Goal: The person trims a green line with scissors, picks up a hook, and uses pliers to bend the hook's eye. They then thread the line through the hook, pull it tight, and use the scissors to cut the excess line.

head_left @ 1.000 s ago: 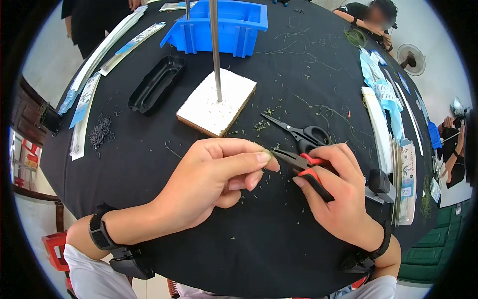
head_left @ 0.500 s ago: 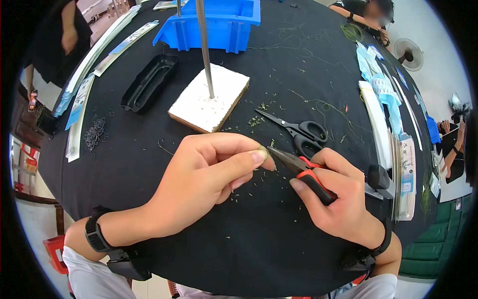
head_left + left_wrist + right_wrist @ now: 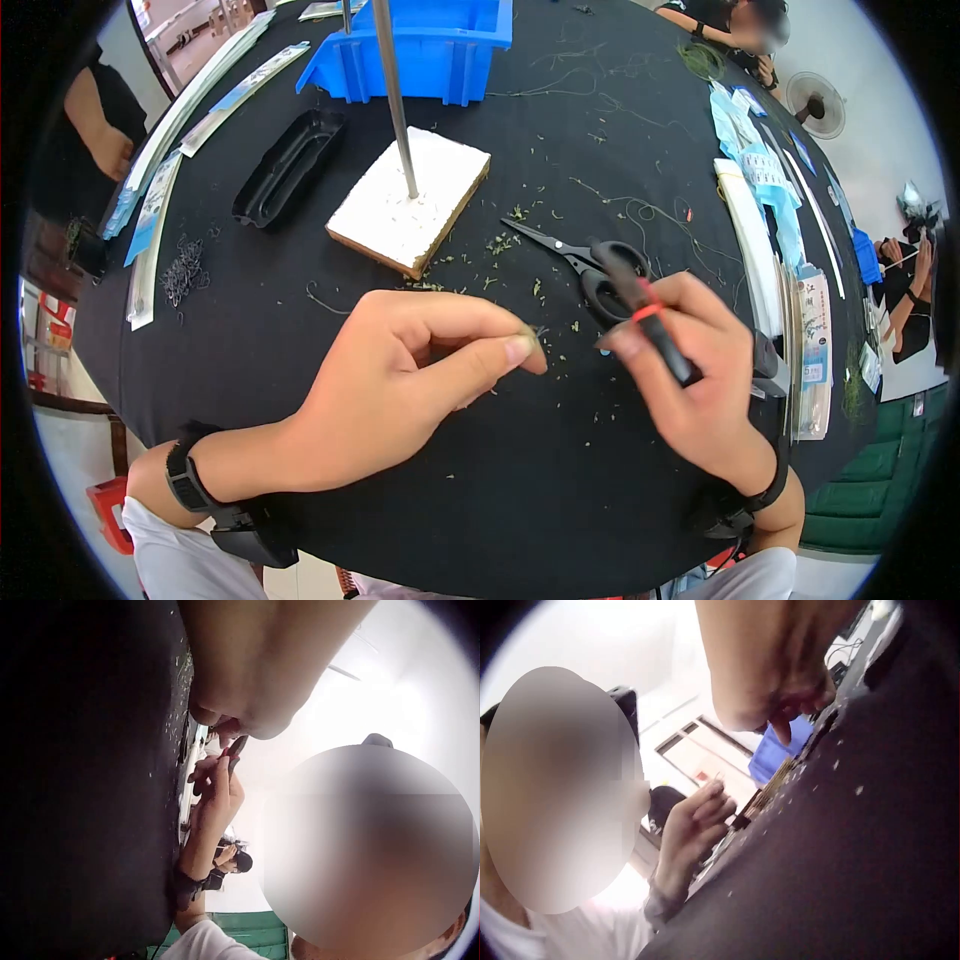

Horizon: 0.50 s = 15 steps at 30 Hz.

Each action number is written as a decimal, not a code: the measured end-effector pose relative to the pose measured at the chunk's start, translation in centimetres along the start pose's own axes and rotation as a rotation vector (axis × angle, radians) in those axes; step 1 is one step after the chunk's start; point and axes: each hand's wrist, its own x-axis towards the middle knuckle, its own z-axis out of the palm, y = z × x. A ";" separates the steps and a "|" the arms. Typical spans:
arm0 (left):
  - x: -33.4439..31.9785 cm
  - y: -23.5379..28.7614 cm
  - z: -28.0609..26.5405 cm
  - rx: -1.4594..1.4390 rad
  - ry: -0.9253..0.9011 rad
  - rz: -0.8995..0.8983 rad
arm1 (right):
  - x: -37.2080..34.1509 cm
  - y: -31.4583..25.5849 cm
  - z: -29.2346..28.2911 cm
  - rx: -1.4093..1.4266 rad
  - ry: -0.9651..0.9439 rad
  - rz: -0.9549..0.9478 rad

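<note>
In the head view, my left hand [image 3: 410,385] pinches a small thin thing [image 3: 541,331] between thumb and forefinger. Only its fine tip pokes out past the fingertips; I cannot tell its kind. My right hand [image 3: 710,385] grips pliers with red and black handles [image 3: 668,345], their nose blurred and raised away from the left fingertips. Black scissors [image 3: 580,258] lie behind the pliers, partly covered by them. A curved hook with a line [image 3: 322,300] lies left of my left hand. In the right wrist view, the left hand [image 3: 697,829] appears with its fingertips together.
A white-topped block [image 3: 370,215] carries an upright metal rod [image 3: 393,100]. Behind stand a blue bin [image 3: 420,70] and a black tray [image 3: 290,165]. A pile of hooks [image 3: 185,275] lies left. Right are packets [image 3: 815,340] and a stapler [image 3: 768,365]. Green clippings litter the black cloth.
The pliers have pulled away from the left fingertips, rightward, and their nose has tilted up over the scissors. My left hand keeps its pinch. The head view has shifted slightly.
</note>
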 end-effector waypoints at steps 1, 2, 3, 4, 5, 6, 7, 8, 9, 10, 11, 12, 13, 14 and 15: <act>0.1 -0.5 0.0 -0.005 -0.011 0.009 | 0.0 0.1 0.1 0.057 -0.064 -0.008; 0.1 -0.4 0.1 -0.024 -0.032 -0.013 | 0.1 0.2 0.3 0.101 -0.060 0.001; 0.0 -0.2 0.3 -0.046 -0.053 -0.039 | 0.2 0.1 0.6 0.146 -0.060 0.012; -0.1 -0.1 0.4 -0.068 -0.072 -0.064 | 0.2 0.1 0.9 0.191 -0.061 0.021; -0.1 0.0 0.3 -0.061 -0.091 -0.070 | 0.1 -0.5 0.7 0.299 -0.080 0.137; -0.1 -0.1 0.4 -0.062 -0.102 -0.074 | 0.1 -0.5 0.6 0.298 -0.093 0.111; -0.1 -0.2 0.5 -0.061 -0.113 -0.076 | 0.1 -0.5 0.6 0.295 -0.103 0.083; -0.1 -0.3 0.5 -0.060 -0.125 -0.079 | 0.2 -0.5 0.5 0.293 -0.114 0.056; -0.1 -0.3 0.5 -0.048 -0.139 -0.075 | 0.1 -0.3 0.7 0.320 -0.127 0.043; -0.1 -0.4 0.5 -0.035 -0.153 -0.071 | 0.1 -0.3 0.6 0.317 -0.139 0.015; -0.2 -0.5 0.5 -0.023 -0.166 -0.068 | 0.1 -0.1 0.6 0.314 -0.152 -0.012; -0.2 -0.6 0.5 -0.011 -0.170 -0.057 | 0.1 -0.1 0.5 0.311 -0.166 -0.039; -0.2 -0.7 0.6 0.002 -0.175 -0.046 | 0.1 -0.2 0.5 0.324 -0.160 -0.031; -0.2 -0.7 0.6 0.015 -0.179 -0.035 | 0.1 -0.1 0.5 0.323 -0.155 -0.038; -0.2 -0.6 0.6 0.010 -0.171 -0.039 | 0.0 0.0 0.5 0.323 -0.150 -0.045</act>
